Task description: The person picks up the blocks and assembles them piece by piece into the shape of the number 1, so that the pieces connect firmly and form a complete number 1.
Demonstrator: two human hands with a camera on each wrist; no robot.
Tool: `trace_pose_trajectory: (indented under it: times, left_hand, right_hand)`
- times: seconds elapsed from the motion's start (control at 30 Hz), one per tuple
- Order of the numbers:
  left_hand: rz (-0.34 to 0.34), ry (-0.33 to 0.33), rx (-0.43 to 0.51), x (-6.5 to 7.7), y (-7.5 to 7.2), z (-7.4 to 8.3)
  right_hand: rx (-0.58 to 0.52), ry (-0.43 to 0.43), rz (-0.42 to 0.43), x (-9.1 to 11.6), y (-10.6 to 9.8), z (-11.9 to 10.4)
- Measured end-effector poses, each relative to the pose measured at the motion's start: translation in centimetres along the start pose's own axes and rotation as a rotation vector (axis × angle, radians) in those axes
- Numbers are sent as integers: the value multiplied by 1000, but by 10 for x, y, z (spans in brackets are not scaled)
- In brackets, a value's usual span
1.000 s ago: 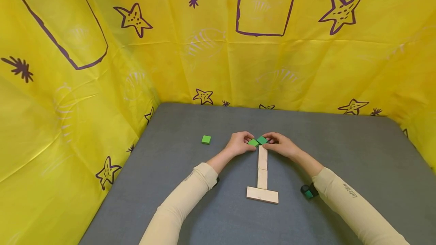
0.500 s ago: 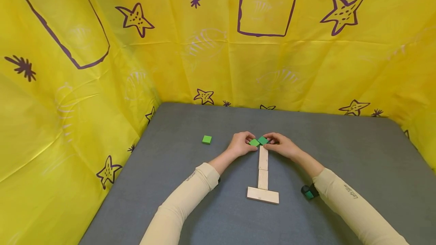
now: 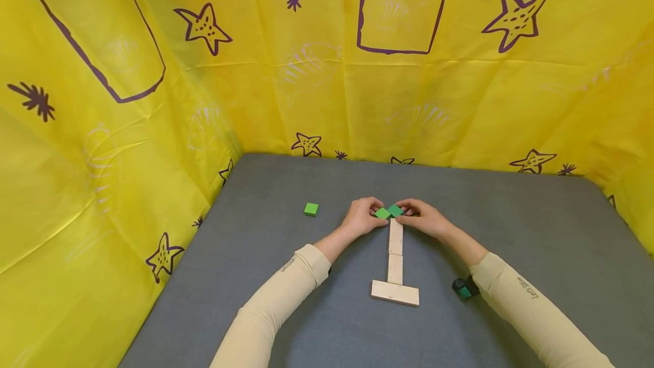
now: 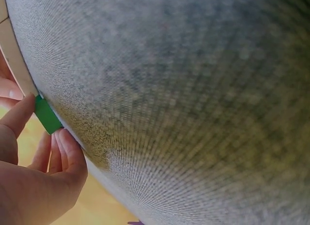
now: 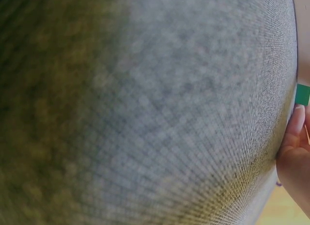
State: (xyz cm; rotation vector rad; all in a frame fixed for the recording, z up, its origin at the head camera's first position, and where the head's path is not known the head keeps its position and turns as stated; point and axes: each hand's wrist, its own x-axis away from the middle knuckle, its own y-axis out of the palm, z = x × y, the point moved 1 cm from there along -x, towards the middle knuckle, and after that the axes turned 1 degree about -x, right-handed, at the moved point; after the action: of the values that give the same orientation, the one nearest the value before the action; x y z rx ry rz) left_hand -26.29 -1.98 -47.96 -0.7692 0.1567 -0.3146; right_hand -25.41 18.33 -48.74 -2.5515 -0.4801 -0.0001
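Observation:
My left hand point(image 3: 360, 216) pinches a light green square block point(image 3: 382, 213) between thumb and fingers. A darker green block point(image 3: 394, 210) is pinched by my right hand point(image 3: 422, 217), and the two blocks meet corner to corner at the far end of a wooden row. That row has two narrow plain wood blocks point(image 3: 395, 237) laid end to end, with a wider wooden plank point(image 3: 395, 293) across the near end. In the left wrist view the thumb and fingers sit at the edges of a green block point(image 4: 48, 115). The right wrist view catches fingertips at the dark green block point(image 5: 302, 95).
Another light green block point(image 3: 310, 209) lies on the grey tabletop point(image 3: 265, 209), left of my left hand. Yellow cloth point(image 3: 337, 90) with purple drawings hangs behind and beside the table. A dark wrist device point(image 3: 465, 288) shows by the right sleeve.
Both hands keep pinching their green blocks at the far end of the row with hardly any movement. The whole view has shifted very slightly.

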Motion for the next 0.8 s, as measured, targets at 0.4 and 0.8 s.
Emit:
trace_pose_trajectory:
  times: [0.4, 0.8]
  left_hand:
    - [-3, 2, -6, 0, -1, 0]
    - [22, -9, 36, 3, -8, 0]
  right_hand:
    - [-2, -7, -9, 1, 0, 1]
    - [3, 13, -1, 1, -1, 1]
